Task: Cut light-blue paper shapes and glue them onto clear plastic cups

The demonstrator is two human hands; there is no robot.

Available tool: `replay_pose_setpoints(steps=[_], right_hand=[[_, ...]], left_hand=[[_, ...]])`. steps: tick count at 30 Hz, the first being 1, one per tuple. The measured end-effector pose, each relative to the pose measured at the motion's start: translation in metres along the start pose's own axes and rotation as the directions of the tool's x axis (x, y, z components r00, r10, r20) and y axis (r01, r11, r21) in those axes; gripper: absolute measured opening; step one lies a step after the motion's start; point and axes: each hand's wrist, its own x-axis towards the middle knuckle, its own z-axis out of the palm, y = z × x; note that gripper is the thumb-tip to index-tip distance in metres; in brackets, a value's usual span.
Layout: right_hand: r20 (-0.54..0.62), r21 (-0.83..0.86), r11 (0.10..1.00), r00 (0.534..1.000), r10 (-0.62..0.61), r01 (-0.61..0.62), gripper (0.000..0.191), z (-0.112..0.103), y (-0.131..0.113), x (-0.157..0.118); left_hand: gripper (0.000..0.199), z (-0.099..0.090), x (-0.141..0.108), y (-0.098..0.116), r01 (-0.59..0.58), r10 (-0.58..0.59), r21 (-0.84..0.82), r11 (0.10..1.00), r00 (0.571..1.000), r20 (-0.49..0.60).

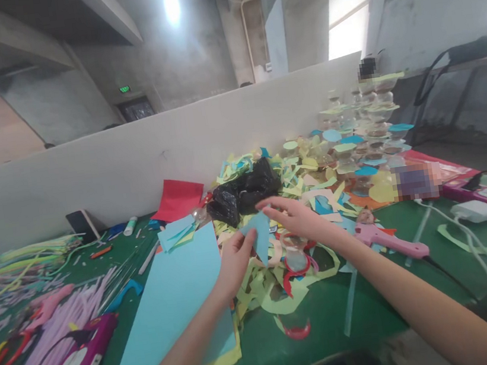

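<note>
Bare green table (292, 349) near edge passable; paper scraps (298, 187), black bag (245, 194) block beyond.

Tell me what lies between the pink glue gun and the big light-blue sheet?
In the head view, between the pink glue gun and the big light-blue sheet lie curly yellow paper scraps, red rings and a clear cup.
</note>
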Motion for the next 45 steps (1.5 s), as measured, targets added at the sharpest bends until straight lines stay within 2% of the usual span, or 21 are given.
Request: replay_pose_setpoints(steps=[2,3,6,9,13,16,18,22,26,30,34,39,45], right_hand=[[-0.103,-0.070,0.985,0.981,-0.163,0.156,0.031,0.002,0.001,-0.001],[-0.103,-0.120,0.965,0.964,-0.247,0.234,0.036,0.003,0.002,-0.001],[0.047,-0.300,0.858,0.905,-0.422,0.416,0.040,0.007,0.005,-0.003],[0.165,-0.427,0.759,0.868,-0.468,0.491,0.032,0.009,0.007,-0.004],[0.202,-0.465,0.724,0.857,-0.473,0.510,0.022,0.008,0.006,-0.003],[0.189,-0.462,0.742,0.871,-0.453,0.486,0.022,0.004,0.004,-0.002],[0.158,-0.433,0.789,0.899,-0.410,0.436,0.023,0.003,0.003,-0.002],[0.076,-0.285,0.921,0.964,-0.255,0.266,0.030,0.004,0.005,-0.003],[0.061,-0.091,0.991,0.994,-0.088,0.093,0.030,0.007,0.006,-0.001],[0.052,0.029,0.999,0.999,0.017,-0.018,0.033,0.007,0.003,-0.001],[0.070,0.050,0.994,0.993,0.095,-0.098,0.038,0.006,0.001,-0.002],[0.082,0.103,0.987,0.990,0.114,-0.122,0.032,0.007,-0.002,-0.003],[0.083,0.130,0.986,0.992,0.092,-0.102,0.024,0.012,-0.004,-0.003]], left_hand=[[0.039,0.001,-0.001,0.006,0.060,-0.063,-0.100,0.993,0.998,-0.017],[0.039,0.001,-0.002,0.009,0.083,-0.086,-0.164,0.983,0.996,-0.007],[0.040,0.003,-0.003,0.015,0.110,-0.104,-0.315,0.943,0.994,0.035],[0.037,0.002,-0.002,0.015,0.116,-0.108,-0.373,0.920,0.993,0.042],[0.034,0.002,-0.001,0.009,0.125,-0.117,-0.369,0.921,0.992,0.044],[0.034,0.001,0.000,0.002,0.103,-0.098,-0.321,0.941,0.995,0.033],[0.033,0.001,0.000,-0.001,0.080,-0.077,-0.249,0.965,0.997,0.021],[0.035,0.000,-0.001,0.001,0.016,-0.013,-0.108,0.994,1.000,0.024],[0.034,0.001,-0.002,0.007,-0.033,0.039,-0.083,0.996,0.997,0.064],[0.032,0.003,-0.004,0.007,-0.047,0.052,-0.054,0.997,0.994,0.099],[0.032,0.005,-0.006,0.003,-0.066,0.068,-0.019,0.998,0.988,0.137],[0.032,0.005,-0.008,-0.001,-0.135,0.130,0.047,0.990,0.985,0.110],[0.028,0.007,-0.009,-0.003,-0.142,0.135,0.026,0.990,0.973,0.186]])
